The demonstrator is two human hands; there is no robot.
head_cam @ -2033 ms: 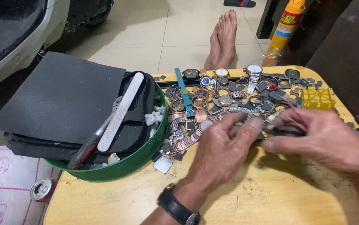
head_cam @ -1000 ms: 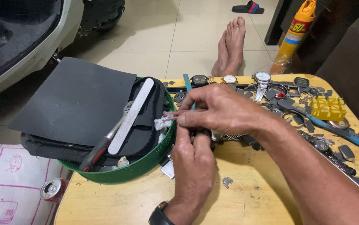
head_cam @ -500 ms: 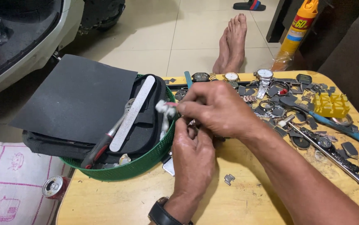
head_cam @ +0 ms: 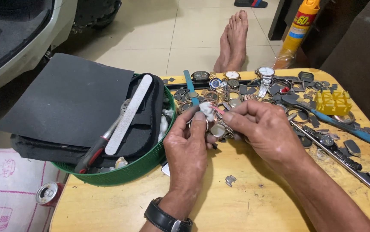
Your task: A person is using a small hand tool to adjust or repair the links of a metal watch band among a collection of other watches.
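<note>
Both hands have drawn back from the round green plastic basket [head_cam: 120, 174] toward the middle of the wooden tabletop [head_cam: 253, 202]. The left hand [head_cam: 188, 148] is closed around a silver metal-band wristwatch [head_cam: 217, 129], while the right hand [head_cam: 262, 129] pinches a small white cotton wad [head_cam: 206, 109] against it. Loose watches and parts [head_cam: 253, 86] crowd the tabletop's far edge.
</note>
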